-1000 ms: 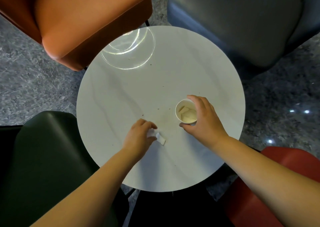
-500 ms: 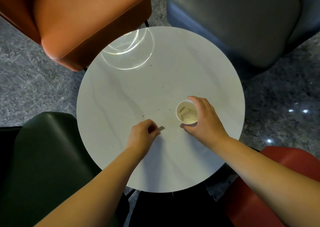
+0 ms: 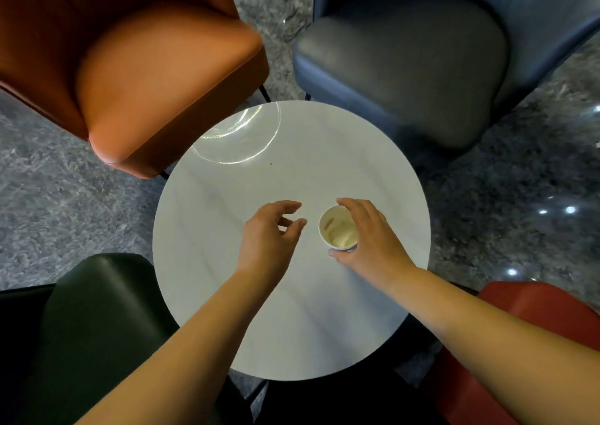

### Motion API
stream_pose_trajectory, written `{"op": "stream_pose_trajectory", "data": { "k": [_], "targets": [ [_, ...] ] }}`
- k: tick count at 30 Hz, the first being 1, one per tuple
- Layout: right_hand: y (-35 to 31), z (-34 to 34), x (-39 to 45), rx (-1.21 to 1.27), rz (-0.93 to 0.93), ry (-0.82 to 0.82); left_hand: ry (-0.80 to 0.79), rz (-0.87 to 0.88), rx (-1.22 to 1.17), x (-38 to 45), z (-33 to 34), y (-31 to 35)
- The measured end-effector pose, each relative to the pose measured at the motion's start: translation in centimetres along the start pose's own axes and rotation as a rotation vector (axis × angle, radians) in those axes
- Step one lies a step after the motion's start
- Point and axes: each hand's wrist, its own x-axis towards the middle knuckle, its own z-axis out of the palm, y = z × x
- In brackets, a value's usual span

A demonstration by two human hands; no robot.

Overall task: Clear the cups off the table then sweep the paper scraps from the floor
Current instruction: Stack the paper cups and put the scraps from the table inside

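One paper cup [image 3: 338,227] standing upright on round white desk [image 3: 227,294], right of centre, pale scraps lying inside. Looking light, thin-walled, easily crushed; best taken around side wall with gentle pressure. Right hand [image 3: 367,239] curling fingers and thumb around cup's wall. Left hand [image 3: 269,233] hovering just beside cup, fingers loosely spread, holding nothing visible. Four armchairs ringing desk.

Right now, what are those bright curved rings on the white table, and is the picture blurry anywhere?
Head view: the rings look like glare from overhead lighting on the glossy table; left hand slightly motion-blurred; wide-angle lens bends the chairs at the edges.
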Motion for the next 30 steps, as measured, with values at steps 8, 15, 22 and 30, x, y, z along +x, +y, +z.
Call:
{"op": "stream_pose_trajectory", "data": {
  "k": [8,15,22,30],
  "targets": [
    [0.1,-4.0,-2.4,-0.034,0.104,0.116,-0.207,0.222,0.582,0.5,-1.7,1.0],
    [0.4,-7.0,-6.8,-0.044,0.291,0.3,-0.347,0.495,0.884,0.2,-0.5,4.3],
    [1.8,-11.6,-11.9,-0.001,0.478,0.478,-0.369,0.733,0.909,-0.1,2.1,11.8],
    [7.1,-19.3,-16.8,-0.031,0.585,0.62,-0.401,0.944,0.946,-1.0,9.3,20.4]
  ]
}}
